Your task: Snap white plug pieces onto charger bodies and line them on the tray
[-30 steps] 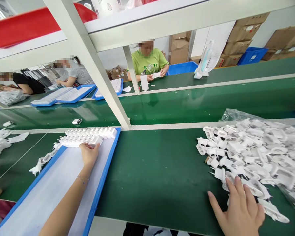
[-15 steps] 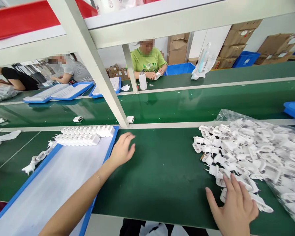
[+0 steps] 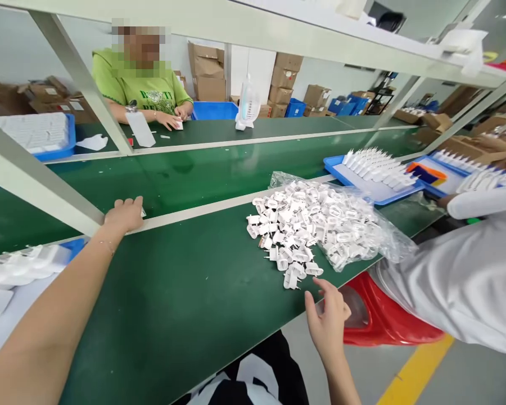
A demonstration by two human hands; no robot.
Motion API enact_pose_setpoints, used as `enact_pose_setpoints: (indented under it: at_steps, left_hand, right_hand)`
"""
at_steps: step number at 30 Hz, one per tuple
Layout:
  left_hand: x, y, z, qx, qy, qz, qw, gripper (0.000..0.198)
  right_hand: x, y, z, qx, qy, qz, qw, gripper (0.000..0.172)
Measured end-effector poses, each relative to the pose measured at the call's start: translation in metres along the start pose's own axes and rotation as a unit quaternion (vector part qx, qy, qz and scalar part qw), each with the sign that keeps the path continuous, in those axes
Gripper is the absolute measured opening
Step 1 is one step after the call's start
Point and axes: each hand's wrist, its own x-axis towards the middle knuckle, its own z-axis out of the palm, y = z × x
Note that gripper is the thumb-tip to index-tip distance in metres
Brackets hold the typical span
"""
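Observation:
My left hand [image 3: 126, 215] reaches over the pale rail beside the slanted post, its fingers curled down around a small white charger housing [image 3: 143, 212]. Only a sliver of that housing shows past the fingers. My right hand [image 3: 329, 315] hangs at the table's front edge with its fingers apart and nothing in them. Just beyond it lies a heap of white plug parts [image 3: 293, 225], several with metal pins, spilling from a clear plastic bag [image 3: 388, 242].
White chargers [image 3: 29, 261] stand in rows in a blue-edged tray at the left. Blue trays of white pieces [image 3: 379, 171] stand at the right, near a person in a grey top [image 3: 459, 275] by a red stool [image 3: 375, 315]. Across the belt [image 3: 202, 174] a person in green [image 3: 152, 93] handles a white piece.
The view has swung right. My left hand has moved forward onto the rail and closed around the white charger housing by the post. My right hand has drawn back from the heap.

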Motion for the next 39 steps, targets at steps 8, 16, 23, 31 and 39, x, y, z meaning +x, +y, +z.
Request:
enact_pose_setpoints:
  at_steps: [8, 16, 23, 31, 39]
  left_hand:
    - [-0.099, 0.093, 0.021, -0.145, -0.091, 0.086, 0.982, 0.087]
    - [-0.191, 0.171, 0.06, -0.208, -0.278, 0.214, 0.913, 0.068]
    - [-0.192, 0.166, 0.061, -0.144, -0.262, 0.26, 0.918, 0.075]
    - [-0.199, 0.169, 0.063, -0.115, -0.229, 0.239, 0.936, 0.066]
    - [-0.196, 0.163, 0.059, -0.228, -0.279, 0.209, 0.909, 0.078]
  right_hand:
    - [0.012, -0.015, 0.017, -0.058, -0.111, -0.098, 0.987, 0.033]
    - [0.013, -0.022, 0.029, -0.073, -0.066, -0.056, 0.994, 0.046]
    - [0.015, -0.031, 0.032, -0.103, -0.047, -0.035, 0.993, 0.044]
    - [0.016, -0.033, 0.032, -0.069, -0.07, -0.047, 0.994, 0.035]
    - [0.025, -0.041, 0.02, 0.055, -0.068, -0.065, 0.994, 0.018]
